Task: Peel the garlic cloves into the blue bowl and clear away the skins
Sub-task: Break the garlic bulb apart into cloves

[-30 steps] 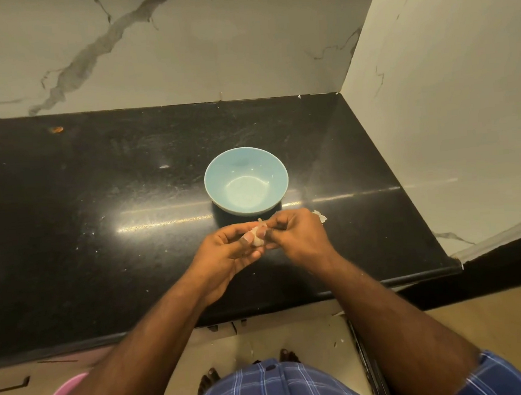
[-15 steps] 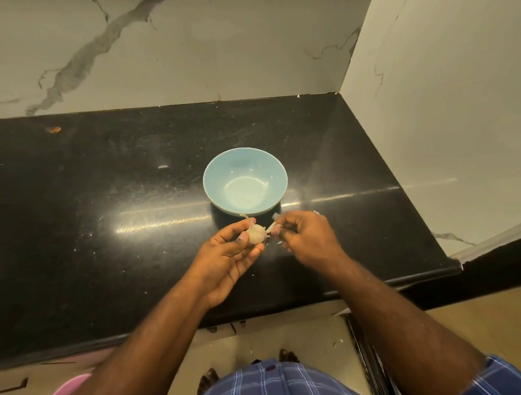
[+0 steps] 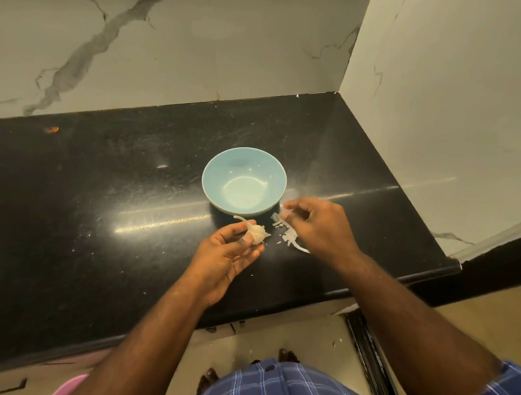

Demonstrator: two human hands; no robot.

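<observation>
Left hand (image 3: 226,257) has the garlic (image 3: 256,233) pinched between thumb and fingertips, stem poking up toward the bowl. Right hand (image 3: 315,227) sits just to the right, fingers loosely curled; can't tell if it's pinching any skin. Torn skins (image 3: 289,235) lie on the black counter (image 3: 99,243) between them. Just beyond, the blue bowl (image 3: 213,176).

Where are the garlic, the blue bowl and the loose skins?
garlic (image 3: 256,233): head view, its rounded white body.
blue bowl (image 3: 219,169): head view, inner left wall.
loose skins (image 3: 290,236): head view, the pale heap on the counter.
</observation>
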